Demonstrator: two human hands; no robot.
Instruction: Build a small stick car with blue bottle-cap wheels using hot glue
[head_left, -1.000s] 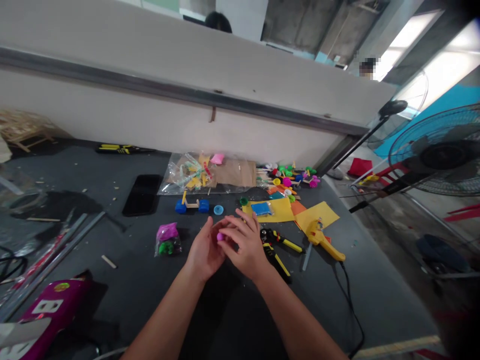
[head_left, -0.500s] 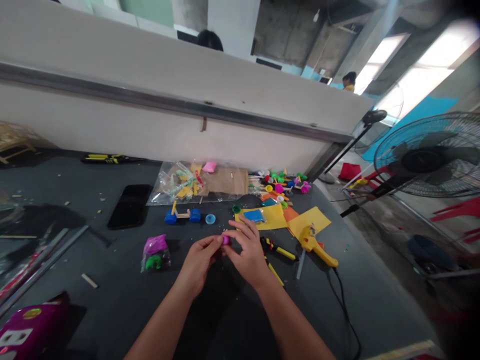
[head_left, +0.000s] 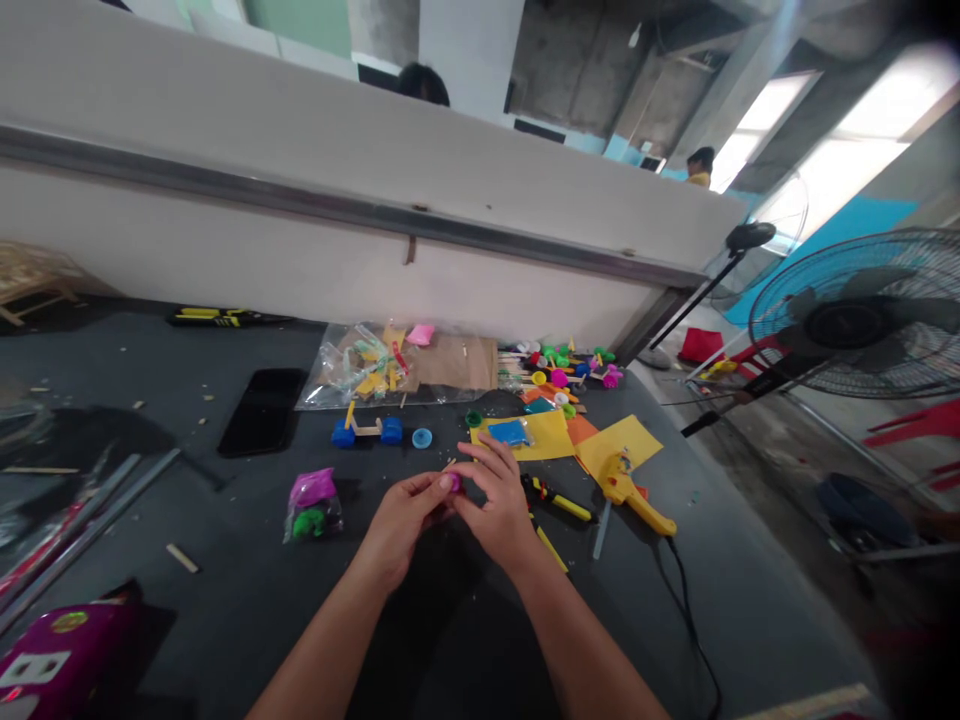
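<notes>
A small purple lump [head_left: 455,482], which looks like soft modelling clay, is pinched between the fingertips of both hands above the dark table. My left hand [head_left: 401,520] is closed on it, thumb on top and the other fingers curled beneath. My right hand [head_left: 496,500] presses its thumb and index finger against the lump's other side, its remaining fingers raised and spread. Just beyond the hands lie a blue bottle cap [head_left: 421,438] and a small stick frame with blue wheels [head_left: 367,431]. To the left is a clear bag of purple and green clay [head_left: 312,503].
A yellow glue gun [head_left: 634,492] with a trailing cord and yellow-handled pliers [head_left: 562,499] lie right of the hands. Behind are yellow sheets [head_left: 551,435], a bag of scraps [head_left: 360,365] and colourful small pieces [head_left: 570,372]. A phone [head_left: 262,412] lies left. A fan [head_left: 847,315] stands right.
The camera view has shifted very slightly. Both hands stay in nearly the same place, and a little less of the purple lump shows between the fingers.
</notes>
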